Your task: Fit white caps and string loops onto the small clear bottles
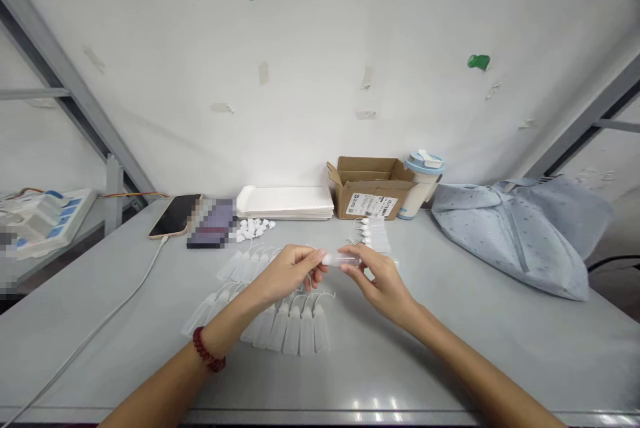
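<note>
A small translucent plastic bottle (pixel 344 259) lies level between my two hands above the table. My left hand (pixel 286 273) is closed, thumb and fingers pinching the white cap end. Around the bottle's body, the fingers of my right hand (pixel 381 280) are closed. Beneath and in front of my left hand are rows of similar bottles (pixel 293 331) with white tops and thin curved straps; my forearm hides some. Loose white caps (pixel 253 229) sit in a pile behind my left hand. More bottles (pixel 376 233) lie side by side beyond my right hand.
Along the back stand a stack of white envelopes (pixel 285 203), an open cardboard box (pixel 370 198) and a lidded cup (pixel 420 188). A phone (pixel 176 216) with a white cable (pixel 135 291) lies left. A light blue cloth bag (pixel 510 235) rests at right.
</note>
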Available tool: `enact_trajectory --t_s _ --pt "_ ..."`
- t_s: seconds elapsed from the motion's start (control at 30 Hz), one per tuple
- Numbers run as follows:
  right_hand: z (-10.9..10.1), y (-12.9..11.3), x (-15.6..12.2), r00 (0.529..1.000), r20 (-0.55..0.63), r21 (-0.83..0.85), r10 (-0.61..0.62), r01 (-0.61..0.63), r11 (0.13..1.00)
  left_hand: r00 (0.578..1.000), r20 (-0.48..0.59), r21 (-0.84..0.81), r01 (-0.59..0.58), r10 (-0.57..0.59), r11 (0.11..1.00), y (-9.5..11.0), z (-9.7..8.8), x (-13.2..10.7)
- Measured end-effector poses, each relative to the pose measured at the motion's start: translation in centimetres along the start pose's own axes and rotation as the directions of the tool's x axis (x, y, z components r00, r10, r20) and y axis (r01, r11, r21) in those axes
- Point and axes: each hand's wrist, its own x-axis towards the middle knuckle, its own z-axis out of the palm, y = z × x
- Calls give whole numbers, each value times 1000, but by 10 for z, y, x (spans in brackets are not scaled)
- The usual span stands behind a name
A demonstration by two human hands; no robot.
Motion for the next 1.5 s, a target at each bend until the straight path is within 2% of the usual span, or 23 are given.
enact_trajectory --t_s 0.07,0.13,0.23,0.37,0.5,0.63,0.8,0.93,1.0,1.13,1.27,1.33,1.5 --pt "0 0 0 999 -6 -37 -34 34 999 1000 8 22 -8 8 1000 2 0 -1" --pt "-1 -1 0 1000 0 -24 -14 14 1000 999 0 58 -34 34 998 3 1 -3" --pt "-2 -4 1 994 30 83 106 -109 991 992 -64 159 -100 111 982 5 6 -5" --pt "-2 -4 2 959 111 251 260 -280 927 957 -139 319 -199 254 926 3 11 -6" --pt "-2 -3 3 940 157 340 302 -338 878 970 -108 307 -176 218 935 2 12 -6" --pt "-3 -5 3 958 119 270 262 -285 920 982 -106 220 -131 157 967 3 9 -4" --pt "1 -5 -1 998 -41 37 55 -53 998 994 -81 107 -65 74 992 2 7 0" --pt "3 -3 -3 997 -56 -37 -53 51 998 998 -42 89 -36 40 995 3 6 -1" --pt "2 -3 -3 998 -42 -21 -38 37 999 997 -42 106 -54 59 993 5 5 -3" --pt "0 -4 -1 997 21 58 68 -69 996 990 -39 202 -123 133 972 9 6 -8" --pt "-1 -3 1 985 74 105 156 -163 981 964 -77 322 -217 254 921 8 8 -9" --pt "-1 -3 1 981 77 122 176 -185 975 954 -95 324 -240 284 915 8 9 -8" --pt "-3 -7 1 987 37 132 159 -163 978 981 -73 224 -161 182 961 10 9 -7"
